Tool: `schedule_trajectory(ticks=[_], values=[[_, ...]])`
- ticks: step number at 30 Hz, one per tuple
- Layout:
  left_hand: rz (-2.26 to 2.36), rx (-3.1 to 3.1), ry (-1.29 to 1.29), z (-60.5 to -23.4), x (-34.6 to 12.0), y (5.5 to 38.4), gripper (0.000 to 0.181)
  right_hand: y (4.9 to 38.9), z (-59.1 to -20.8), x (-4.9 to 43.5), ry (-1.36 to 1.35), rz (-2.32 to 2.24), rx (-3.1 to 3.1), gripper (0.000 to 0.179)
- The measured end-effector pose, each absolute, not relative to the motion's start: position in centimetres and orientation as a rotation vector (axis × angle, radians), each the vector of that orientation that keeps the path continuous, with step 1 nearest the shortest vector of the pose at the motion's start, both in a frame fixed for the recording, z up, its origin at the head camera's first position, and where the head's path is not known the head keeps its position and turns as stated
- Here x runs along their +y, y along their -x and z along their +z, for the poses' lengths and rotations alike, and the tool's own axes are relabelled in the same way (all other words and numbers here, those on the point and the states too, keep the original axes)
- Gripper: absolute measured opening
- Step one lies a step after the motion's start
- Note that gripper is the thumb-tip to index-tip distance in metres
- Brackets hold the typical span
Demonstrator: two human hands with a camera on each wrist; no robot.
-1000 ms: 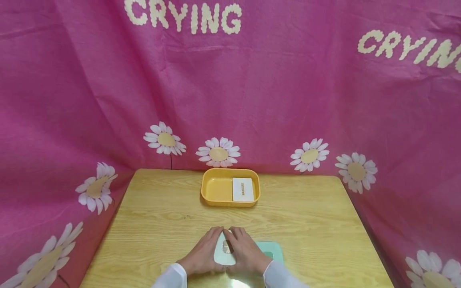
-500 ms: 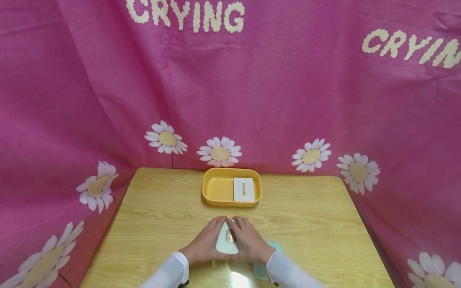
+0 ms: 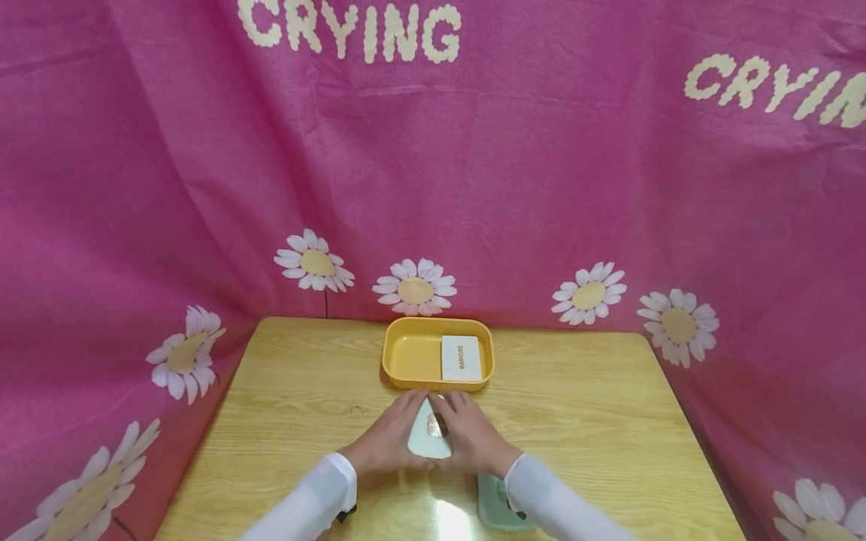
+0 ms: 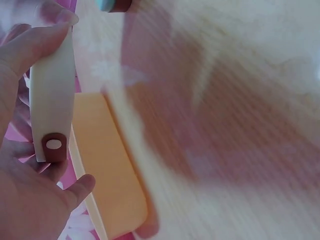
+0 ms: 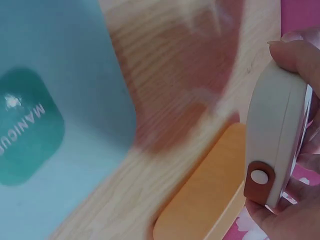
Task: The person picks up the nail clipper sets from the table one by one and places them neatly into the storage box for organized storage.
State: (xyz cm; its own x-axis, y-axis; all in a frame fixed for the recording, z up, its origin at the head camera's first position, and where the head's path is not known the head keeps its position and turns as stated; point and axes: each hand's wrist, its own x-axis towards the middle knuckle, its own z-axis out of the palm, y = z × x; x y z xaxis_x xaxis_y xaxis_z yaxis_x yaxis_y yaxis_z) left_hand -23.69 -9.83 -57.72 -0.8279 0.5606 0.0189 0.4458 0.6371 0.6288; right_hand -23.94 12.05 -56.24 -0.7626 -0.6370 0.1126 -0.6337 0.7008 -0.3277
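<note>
Both hands hold a whitish manicure case point(image 3: 426, 443) between them above the table, just short of the yellow tray point(image 3: 413, 383). My left hand point(image 3: 389, 442) grips its left side, thumb toward me and fingers at the far end. The right hand point(image 3: 475, 440) grips the opposite side the same way. In the left wrist view the case point(image 4: 52, 95) shows its edge, with a brown snap tab point(image 4: 54, 146) near the fingers. A similar brown tab point(image 5: 259, 182) shows in the right wrist view. Inside the tray's right half lies a white case point(image 3: 462, 358) lettered MANICURE.
A teal case point(image 5: 85, 45), also lettered, lies on the wooden table point(image 3: 575, 398) under my right wrist, partly covered by the sleeve in the head view. A pink curtain point(image 3: 514, 188) with daisies hangs behind the table and along its sides.
Both hands have carried the whitish case forward, away from me and closer to the yellow tray. More of the teal case's near part shows now. Tray and white case stay in place.
</note>
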Motion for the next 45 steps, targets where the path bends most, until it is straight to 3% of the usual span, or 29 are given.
schedule_trajectory(ticks=[10,17,27,45], values=[[1.063,2.569,-0.782,-56.6,-10.2,24.9,0.124,25.1,-55.5,12.2,1.049,-0.588,2.868,0.119],[1.244,2.493,-0.632,-56.2,-11.1,26.0,0.09,25.9,-55.3,12.6,1.043,-0.639,2.88,0.116],[1.572,2.564,-0.302,-56.9,-11.6,28.0,0.077,26.9,-55.1,12.9,1.041,-0.681,2.907,0.115],[2.122,2.2,0.175,-59.5,-11.2,30.9,0.103,28.3,-54.6,13.4,0.972,-0.657,2.897,0.116]])
